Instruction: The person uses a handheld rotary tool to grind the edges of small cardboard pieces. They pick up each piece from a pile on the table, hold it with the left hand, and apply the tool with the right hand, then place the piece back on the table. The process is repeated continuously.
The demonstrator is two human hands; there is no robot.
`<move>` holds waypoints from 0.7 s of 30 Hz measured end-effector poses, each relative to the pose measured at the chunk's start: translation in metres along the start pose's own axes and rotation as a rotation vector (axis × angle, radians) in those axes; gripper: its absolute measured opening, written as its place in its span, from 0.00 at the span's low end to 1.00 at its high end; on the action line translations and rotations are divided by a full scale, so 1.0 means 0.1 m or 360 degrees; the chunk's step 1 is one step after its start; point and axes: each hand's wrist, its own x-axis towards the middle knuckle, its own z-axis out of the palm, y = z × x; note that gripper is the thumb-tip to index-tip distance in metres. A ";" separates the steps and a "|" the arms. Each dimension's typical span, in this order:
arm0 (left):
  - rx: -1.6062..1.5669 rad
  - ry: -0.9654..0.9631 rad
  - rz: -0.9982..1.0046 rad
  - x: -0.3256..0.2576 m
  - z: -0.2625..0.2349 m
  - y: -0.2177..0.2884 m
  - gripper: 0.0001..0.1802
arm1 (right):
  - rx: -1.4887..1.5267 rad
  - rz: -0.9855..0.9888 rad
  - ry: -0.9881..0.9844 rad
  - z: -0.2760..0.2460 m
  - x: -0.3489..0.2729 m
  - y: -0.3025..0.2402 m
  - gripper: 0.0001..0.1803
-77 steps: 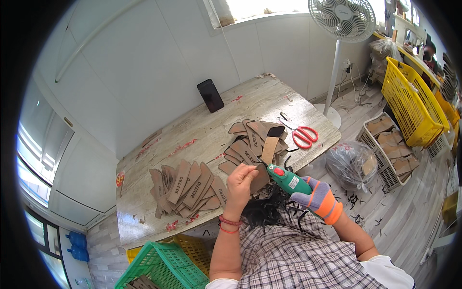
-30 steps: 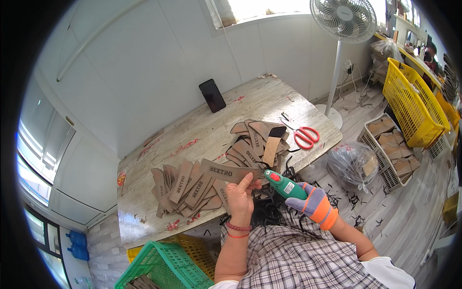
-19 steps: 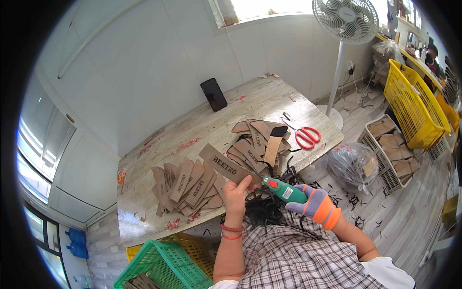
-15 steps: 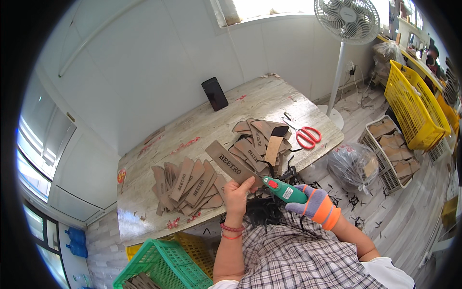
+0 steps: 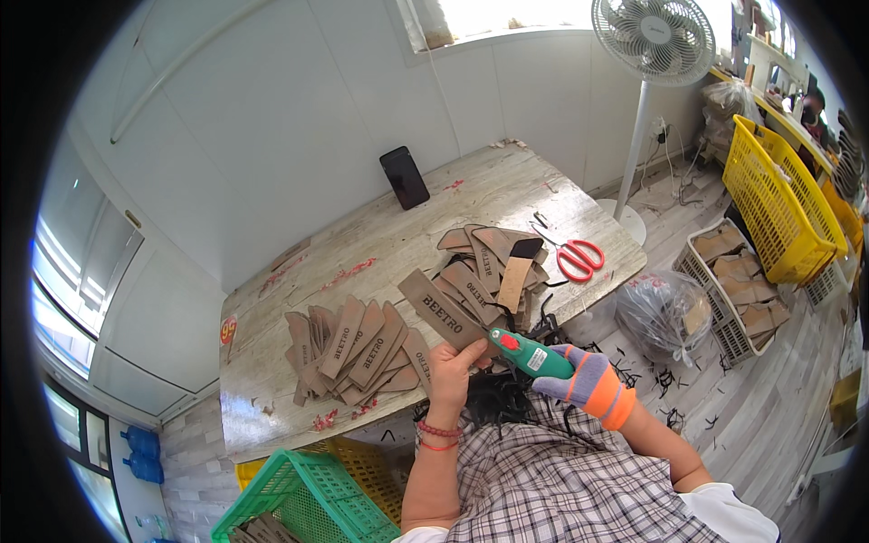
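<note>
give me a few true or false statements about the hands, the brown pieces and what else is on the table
1. The left hand holds a brown cardboard strip. True.
2. The right hand is bare. False: it wears a purple and orange glove and holds a green tool.
3. The red-handled scissors lie on the table, apart from both hands. True.
4. The black phone lies flat in the middle of the table. False: it stands leaning against the wall at the far edge.
5. The yellow basket sits on the table. False: it is off to the right, beyond the table.
</note>
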 end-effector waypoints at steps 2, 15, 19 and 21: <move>0.0019 -0.0009 -0.0005 0.01 -0.02 -0.03 0.06 | 0.0032 -0.0041 0.0004 0.04 0.04 0.04 0.33; 0.0791 0.0689 -0.0043 1.04 -0.50 -0.30 0.24 | 0.0264 0.0071 0.0128 0.02 0.05 0.21 0.28; 0.1692 0.0987 -0.0248 1.51 -0.11 -0.40 0.30 | 0.0261 0.0103 0.0129 -0.03 0.00 0.14 0.26; 0.1759 0.0929 -0.0406 1.65 -0.12 -0.45 0.25 | 0.0262 0.0108 0.0157 -0.04 -0.01 0.14 0.27</move>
